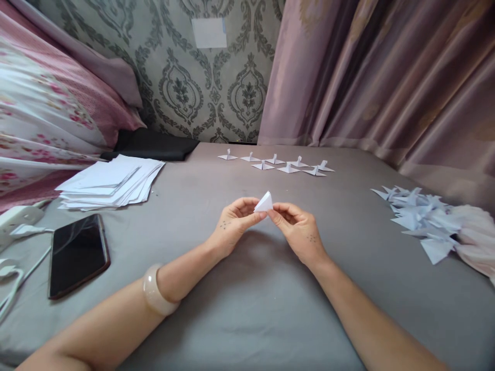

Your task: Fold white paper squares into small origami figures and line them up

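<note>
A small folded piece of white paper (264, 202) is held up between both hands over the grey surface. My left hand (236, 221) pinches its lower left side between thumb and fingers. Opposite it, my right hand (298, 230) grips the lower right corner, its thumb close to the left thumb. The paper's upper point sticks up above the fingertips, while its lower edge is partly hidden by the thumbs. Beyond the hands, several folded paper cranes (288, 168) stand in two rows.
To the left lie a stack of white paper sheets (112, 183), a black phone (79, 255) and a white power strip (17, 221) with cables. A heap of folded white paper pieces (425, 216) is at the right. Behind are a dark folded cloth (154, 145) and pink curtains (328, 72).
</note>
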`<state>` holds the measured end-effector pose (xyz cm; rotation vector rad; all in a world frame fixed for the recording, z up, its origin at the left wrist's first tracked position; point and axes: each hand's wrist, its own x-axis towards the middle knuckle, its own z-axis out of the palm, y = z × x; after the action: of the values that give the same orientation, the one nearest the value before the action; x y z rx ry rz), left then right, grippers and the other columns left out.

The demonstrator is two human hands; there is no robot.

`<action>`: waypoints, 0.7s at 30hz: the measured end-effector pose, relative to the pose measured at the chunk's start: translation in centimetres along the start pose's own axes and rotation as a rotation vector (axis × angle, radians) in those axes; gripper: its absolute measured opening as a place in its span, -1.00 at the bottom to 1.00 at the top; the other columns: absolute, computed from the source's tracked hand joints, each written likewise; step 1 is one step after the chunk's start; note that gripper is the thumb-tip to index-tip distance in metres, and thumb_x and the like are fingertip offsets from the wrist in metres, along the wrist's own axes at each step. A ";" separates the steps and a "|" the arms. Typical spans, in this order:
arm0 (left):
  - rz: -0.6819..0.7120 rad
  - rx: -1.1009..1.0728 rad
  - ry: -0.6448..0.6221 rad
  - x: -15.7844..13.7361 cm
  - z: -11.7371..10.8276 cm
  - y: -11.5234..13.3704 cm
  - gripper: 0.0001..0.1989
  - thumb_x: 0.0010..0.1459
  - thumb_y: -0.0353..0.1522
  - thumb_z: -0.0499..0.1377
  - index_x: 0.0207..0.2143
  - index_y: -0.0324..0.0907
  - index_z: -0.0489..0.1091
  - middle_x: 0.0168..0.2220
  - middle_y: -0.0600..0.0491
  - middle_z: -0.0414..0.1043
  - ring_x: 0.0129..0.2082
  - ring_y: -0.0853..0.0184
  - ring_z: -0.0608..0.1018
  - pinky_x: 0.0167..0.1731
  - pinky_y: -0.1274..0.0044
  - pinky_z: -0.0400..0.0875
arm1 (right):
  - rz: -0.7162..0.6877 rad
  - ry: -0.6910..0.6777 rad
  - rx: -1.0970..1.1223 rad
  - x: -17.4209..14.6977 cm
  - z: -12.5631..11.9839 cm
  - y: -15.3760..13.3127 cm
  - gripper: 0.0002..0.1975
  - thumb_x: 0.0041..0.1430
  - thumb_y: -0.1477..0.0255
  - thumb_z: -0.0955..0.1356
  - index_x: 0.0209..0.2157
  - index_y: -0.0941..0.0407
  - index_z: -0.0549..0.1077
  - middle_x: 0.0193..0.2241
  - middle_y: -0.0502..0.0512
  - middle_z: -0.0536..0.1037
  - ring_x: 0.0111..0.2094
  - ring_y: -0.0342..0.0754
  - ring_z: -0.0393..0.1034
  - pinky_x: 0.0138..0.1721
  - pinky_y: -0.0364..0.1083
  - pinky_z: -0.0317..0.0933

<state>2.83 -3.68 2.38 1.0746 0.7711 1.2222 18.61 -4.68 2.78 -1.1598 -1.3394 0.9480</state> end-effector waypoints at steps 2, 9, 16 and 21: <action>0.091 -0.008 0.023 -0.1 0.2 0.1 -0.61 -0.04 -0.39 0.36 -0.14 -0.12 0.34 -0.30 0.11 0.49 -0.28 0.41 0.50 -0.19 0.53 0.35 | 0.003 -0.003 -0.009 0.1 0.0 0.0 -0.76 -0.01 0.24 0.45 -0.33 0.09 0.54 -0.37 0.05 0.59 -0.35 -0.08 0.46 -0.24 -0.07 0.32; 0.211 0.111 0.046 -0.2 0.4 0.4 -0.82 0.00 -0.36 0.33 -0.35 -0.20 0.41 -0.33 0.10 0.43 -0.33 0.44 0.47 -0.25 0.57 0.36 | -0.160 -0.017 -0.130 0.0 -0.1 0.0 -0.83 0.07 0.30 0.41 -0.36 0.10 0.52 -0.40 0.02 0.53 -0.38 -0.12 0.40 -0.27 -0.10 0.29; 0.179 0.124 0.099 -0.4 0.5 0.6 -0.83 0.01 -0.31 0.32 -0.38 -0.21 0.45 -0.31 0.08 0.44 -0.28 0.41 0.46 -0.19 0.54 0.35 | -0.308 0.001 -0.268 -0.4 0.1 -0.2 -0.92 0.14 0.38 0.37 -0.32 0.06 0.48 -0.42 -0.01 0.50 -0.38 -0.14 0.37 -0.26 -0.10 0.27; 0.189 0.174 0.100 -0.4 0.5 0.6 -0.84 0.01 -0.30 0.32 -0.41 -0.21 0.46 -0.33 0.07 0.44 -0.29 0.38 0.45 -0.21 0.53 0.35 | -0.368 0.068 -0.331 -0.7 0.2 -0.5 -0.94 0.14 0.40 0.36 -0.30 0.04 0.41 -0.37 0.00 0.49 -0.33 -0.11 0.38 -0.21 -0.06 0.28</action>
<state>3.01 -4.17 3.06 1.2582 0.8808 1.3963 18.35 -5.47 3.05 -1.1238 -1.6247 0.4282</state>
